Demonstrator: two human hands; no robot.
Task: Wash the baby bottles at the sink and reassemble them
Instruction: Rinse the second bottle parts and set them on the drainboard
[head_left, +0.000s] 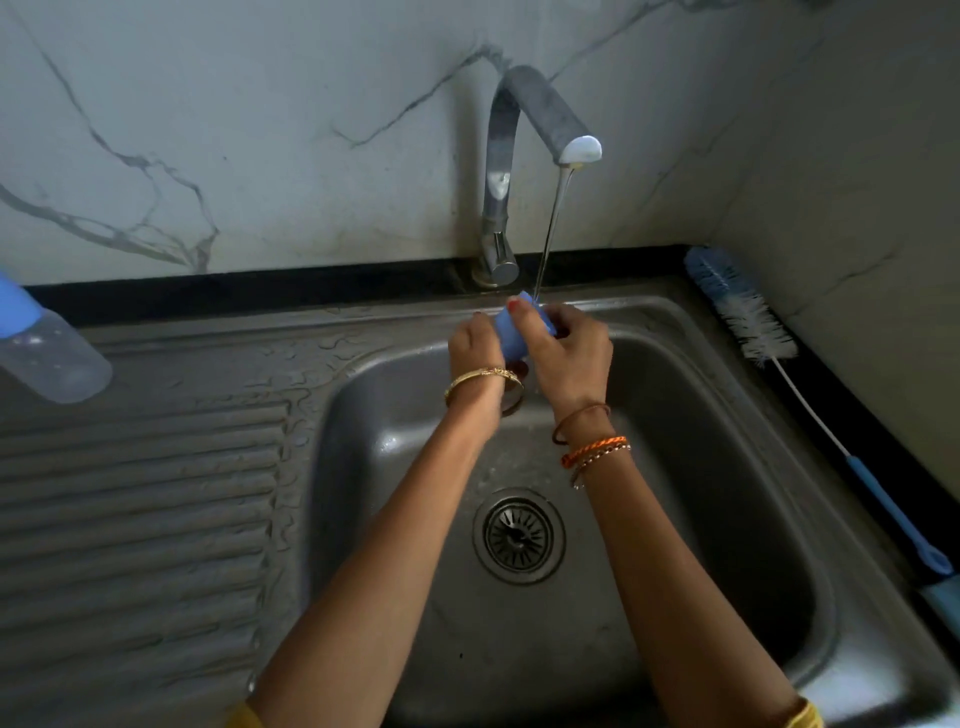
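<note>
Small blue plastic bottle cap (511, 332) pinched between curled left hand (475, 345) and right hand (563, 353) under thin tap stream (550, 228) above steel sink basin's (727, 467) back edge: wet, liable to slip toward round drain strainer (518, 535).

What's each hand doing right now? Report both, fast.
Left hand: fingers curled round the blue bottle cap, under the tap stream.
Right hand: gripping the same blue bottle cap.
</note>
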